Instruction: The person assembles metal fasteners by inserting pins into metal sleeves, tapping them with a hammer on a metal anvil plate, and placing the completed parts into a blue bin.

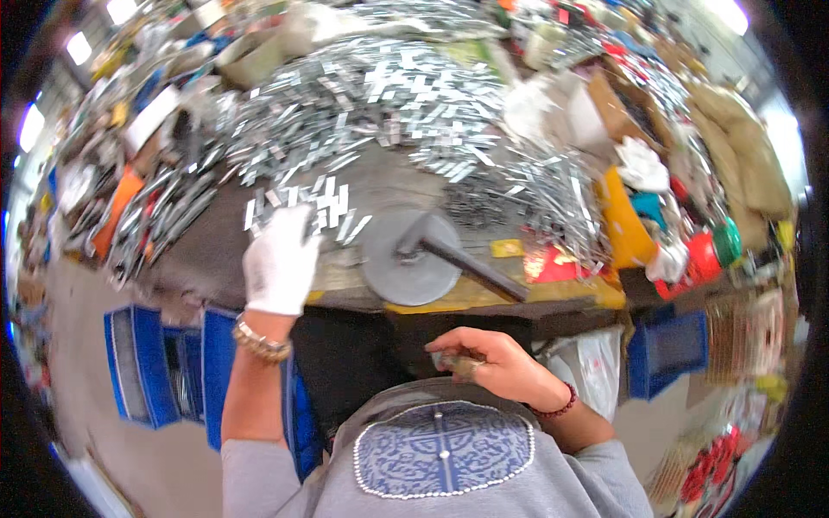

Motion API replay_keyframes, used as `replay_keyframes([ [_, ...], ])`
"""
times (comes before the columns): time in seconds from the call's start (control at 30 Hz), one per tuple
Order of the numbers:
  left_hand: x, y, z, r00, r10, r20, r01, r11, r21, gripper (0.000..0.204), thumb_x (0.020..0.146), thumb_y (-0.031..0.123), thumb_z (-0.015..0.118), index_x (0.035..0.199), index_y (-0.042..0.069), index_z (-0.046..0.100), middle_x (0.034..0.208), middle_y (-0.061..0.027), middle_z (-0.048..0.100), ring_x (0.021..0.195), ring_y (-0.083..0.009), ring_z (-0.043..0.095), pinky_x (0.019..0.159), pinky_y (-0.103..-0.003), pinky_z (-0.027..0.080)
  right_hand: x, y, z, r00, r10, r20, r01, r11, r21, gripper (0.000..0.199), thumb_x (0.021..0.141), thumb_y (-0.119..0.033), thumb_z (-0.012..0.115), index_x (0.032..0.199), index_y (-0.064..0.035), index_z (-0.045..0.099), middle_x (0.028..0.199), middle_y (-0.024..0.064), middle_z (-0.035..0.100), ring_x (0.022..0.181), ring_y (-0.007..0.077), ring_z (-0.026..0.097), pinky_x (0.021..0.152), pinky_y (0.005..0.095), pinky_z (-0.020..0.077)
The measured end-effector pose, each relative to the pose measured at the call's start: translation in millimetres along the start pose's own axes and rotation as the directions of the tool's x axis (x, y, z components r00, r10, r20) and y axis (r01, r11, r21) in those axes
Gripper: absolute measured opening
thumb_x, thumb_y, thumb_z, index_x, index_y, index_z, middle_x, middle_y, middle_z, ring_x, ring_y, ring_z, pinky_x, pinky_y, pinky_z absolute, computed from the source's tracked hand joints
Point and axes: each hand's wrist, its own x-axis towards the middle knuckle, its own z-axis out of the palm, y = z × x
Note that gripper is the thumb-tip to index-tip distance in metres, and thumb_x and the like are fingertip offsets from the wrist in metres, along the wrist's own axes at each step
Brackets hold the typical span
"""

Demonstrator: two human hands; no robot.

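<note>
Left hand (281, 259), in a white glove, reaches onto the table (216, 250) with fingers spread flat over a small cluster of flat metal strips (324, 207). Its grip is wide; the fingertips touch the nearest strips, and nothing is seen clamped in it. A beaded bracelet sits on that wrist.

Right hand (488, 358), bare, is held close to the body below the table edge. Its grip is narrow, fingers curled round a small metal piece (458, 363); the piece is too blurred to tell its kind. A dark red bead bracelet is on that wrist.

Just right of the strips stands a round grey metal disc (410, 259) with a dark bar (475, 263) running from its middle toward the lower right.

Behind, a large heap of like metal strips (389, 104) covers the far table.

Packages: a red packet (548, 263) lies right of the disc, a small yellow label (507, 248) just above it, an orange-yellow bag (622, 220) further right. Blue crates (142, 363) stand under the table at left, another blue crate (669, 350) at right.
</note>
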Motion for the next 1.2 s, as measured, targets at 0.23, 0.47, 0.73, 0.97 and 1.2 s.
replay_keyframes([
  [0.23, -2, 6, -3, 0.966, -0.203, 0.16, 0.25, 0.586, -0.771, 0.046, 0.098, 0.006, 0.071, 0.142, 0.001, 0.058, 0.113, -0.0097, 0.071, 0.091, -0.0129, 0.068, 0.072, -0.025, 0.058, -9, -28, -67, 0.709, -0.58, -0.401, 0.124, 0.662, -0.739, 0.028, 0.081, -0.001, 0.082, 0.108, -0.007, 0.078, 0.098, 0.0118, 0.074, 0.089, 0.0296, 0.075, 0.077, 0.0388, 0.0602],
  [0.47, -31, 55, -4, 0.906, -0.002, 0.422, 0.378, 0.447, -0.811, 0.028, 0.096, 0.003, 0.073, 0.123, -0.002, 0.067, 0.109, -0.0088, 0.076, 0.093, -0.0128, 0.073, 0.073, -0.026, 0.06, 38, -42, -120, 0.599, -0.764, -0.241, -0.083, 0.24, -0.967, 0.02, 0.078, -0.004, 0.076, 0.097, -0.011, 0.078, 0.101, 0.0056, 0.067, 0.106, 0.0301, 0.065, 0.096, 0.0431, 0.0517],
  [0.73, -40, 71, 5, 0.951, 0.052, 0.306, 0.189, 0.685, -0.704, 0.019, 0.091, 0.004, 0.08, 0.109, 0.001, 0.076, 0.104, -0.004, 0.076, 0.085, -0.0078, 0.066, 0.077, -0.026, 0.055, 109, -28, -134, 0.734, -0.655, -0.181, -0.233, 0.009, -0.972, 0.005, 0.081, -0.008, 0.072, 0.082, -0.0106, 0.076, 0.096, 0.0073, 0.068, 0.107, 0.0276, 0.066, 0.096, 0.0426, 0.052],
  [0.97, -43, 50, 18, 0.964, 0.266, 0.016, -0.202, 0.768, -0.607, 0.018, 0.087, 0.004, 0.082, 0.104, 0.001, 0.077, 0.1, -0.0116, 0.07, 0.092, -0.0228, 0.07, 0.08, -0.033, 0.056, 87, -44, -104, 0.663, -0.738, -0.122, 0.061, 0.215, -0.975, 0.016, 0.077, -0.007, 0.076, 0.093, -0.0087, 0.074, 0.097, 0.0089, 0.069, 0.103, 0.031, 0.066, 0.09, 0.0438, 0.0559],
  [1.2, -40, 53, 17, 0.951, 0.31, 0.002, -0.262, 0.806, -0.531, 0.018, 0.084, 0.006, 0.085, 0.1, 0.002, 0.079, 0.1, -0.0135, 0.07, 0.093, -0.0292, 0.071, 0.082, -0.037, 0.057, 59, -32, -43, 0.741, -0.67, 0.035, 0.332, 0.321, -0.887, 0.024, 0.073, -0.006, 0.08, 0.096, -0.008, 0.075, 0.095, 0.0073, 0.064, 0.095, 0.0301, 0.065, 0.082, 0.0431, 0.0567],
])
